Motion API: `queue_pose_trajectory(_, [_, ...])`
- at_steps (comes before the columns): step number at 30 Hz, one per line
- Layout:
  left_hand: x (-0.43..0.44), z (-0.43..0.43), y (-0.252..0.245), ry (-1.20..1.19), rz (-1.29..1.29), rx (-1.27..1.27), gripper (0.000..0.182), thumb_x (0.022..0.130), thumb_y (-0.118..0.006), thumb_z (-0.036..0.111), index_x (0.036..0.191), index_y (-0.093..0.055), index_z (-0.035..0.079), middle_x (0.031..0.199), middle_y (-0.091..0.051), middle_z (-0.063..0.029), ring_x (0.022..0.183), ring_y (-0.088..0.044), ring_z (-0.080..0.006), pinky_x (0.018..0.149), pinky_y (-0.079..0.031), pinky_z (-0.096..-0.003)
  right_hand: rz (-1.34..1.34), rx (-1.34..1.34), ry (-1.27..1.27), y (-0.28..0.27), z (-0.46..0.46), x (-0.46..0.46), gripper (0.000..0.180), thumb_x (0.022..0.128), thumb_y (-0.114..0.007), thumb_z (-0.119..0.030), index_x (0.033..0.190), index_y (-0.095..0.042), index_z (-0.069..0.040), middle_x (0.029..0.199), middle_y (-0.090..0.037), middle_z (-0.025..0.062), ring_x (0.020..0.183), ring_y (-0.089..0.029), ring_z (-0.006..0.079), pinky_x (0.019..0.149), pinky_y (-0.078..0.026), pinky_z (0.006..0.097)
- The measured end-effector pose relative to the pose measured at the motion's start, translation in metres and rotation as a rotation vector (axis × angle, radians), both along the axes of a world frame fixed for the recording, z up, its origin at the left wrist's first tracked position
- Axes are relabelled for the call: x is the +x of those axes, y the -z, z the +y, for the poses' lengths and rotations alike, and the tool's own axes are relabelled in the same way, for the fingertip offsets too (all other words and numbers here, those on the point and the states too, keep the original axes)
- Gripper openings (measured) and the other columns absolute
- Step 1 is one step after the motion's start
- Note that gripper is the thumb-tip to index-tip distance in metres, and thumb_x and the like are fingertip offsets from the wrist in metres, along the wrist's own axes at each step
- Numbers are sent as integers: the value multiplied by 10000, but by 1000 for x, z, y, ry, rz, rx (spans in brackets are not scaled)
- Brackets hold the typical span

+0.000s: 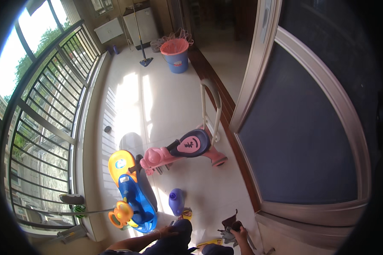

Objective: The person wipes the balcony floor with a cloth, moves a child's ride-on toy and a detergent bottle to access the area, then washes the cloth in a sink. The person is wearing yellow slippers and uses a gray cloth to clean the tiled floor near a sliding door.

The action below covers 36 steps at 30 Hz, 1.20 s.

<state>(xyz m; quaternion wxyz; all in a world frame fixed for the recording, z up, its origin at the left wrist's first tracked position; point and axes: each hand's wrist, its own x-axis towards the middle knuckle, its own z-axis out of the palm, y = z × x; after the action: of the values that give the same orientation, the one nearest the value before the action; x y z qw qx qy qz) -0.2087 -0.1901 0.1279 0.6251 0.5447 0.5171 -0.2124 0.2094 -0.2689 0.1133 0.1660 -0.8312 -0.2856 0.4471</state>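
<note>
My left hand [169, 231] lies on my bent knee and holds nothing that I can see. At the lower right, my right hand [241, 236] grips a small dark object [235, 226]; its exact kind is unclear. Crumpled grey cloth [228, 237] hangs or lies just below and left of those fingers, and a dark brown flap [230, 220] rises beside them. A purple plastic jug [176, 202] stands on the tiles ahead of my knee. To the left is a blue and yellow ride-on swing car [137, 197] with an orange steering wheel [116, 220].
A pink ride-on toy [158, 156] with a dark seat stands ahead. Farther off are a blue bucket [175, 62] with a red basin and hangers, a flat mop [145, 61] and a washing machine [143, 27]. Railing [48, 95] borders the left; a sliding door [303, 137] the right.
</note>
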Motion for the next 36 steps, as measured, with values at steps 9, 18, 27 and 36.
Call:
queue_pose_trajectory(9, [-146, 6, -114, -463, 295, 350, 596, 777, -645, 473, 1191, -555, 54, 1087, -625, -148, 1035, -584, -281, 901, -437, -339, 415, 436, 621, -145, 9, 64, 351, 762, -708, -241, 1049, -608, -66, 911, -659, 109, 779, -634, 261, 661, -520, 331])
queue_pose_trajectory(18, [99, 291, -214, -1000, -563, 485, 508, 842, -643, 261, 1264, -484, 26, 1134, -593, -104, 1000, -577, -158, 837, -468, -265, -149, -21, 7, -73, 52, 159, 766, 650, -665, -575, 1230, -532, -93, 1156, -573, 199, 1110, -511, 350, 945, -380, 405])
queue_pose_trajectory(27, [239, 454, -280, -1256, -550, 328, 520, 859, -612, 326, 1273, -456, 54, 1113, -571, -63, 968, -577, -160, 777, -462, -257, 162, 95, -145, -141, 257, 172, 720, 656, -689, -499, 1210, -534, -66, 1141, -581, 189, 1081, -530, 331, 918, -406, 400])
queue_pose_trajectory(36, [266, 491, -251, -1210, -509, 391, 576, 803, -678, 304, 1229, -478, -29, 990, -639, -106, 852, -609, -173, 765, -469, -264, 209, 68, -165, -162, 318, 184, 677, 662, -714, -424, 1190, -536, -40, 1126, -589, 178, 1052, -549, 312, 890, -432, 395])
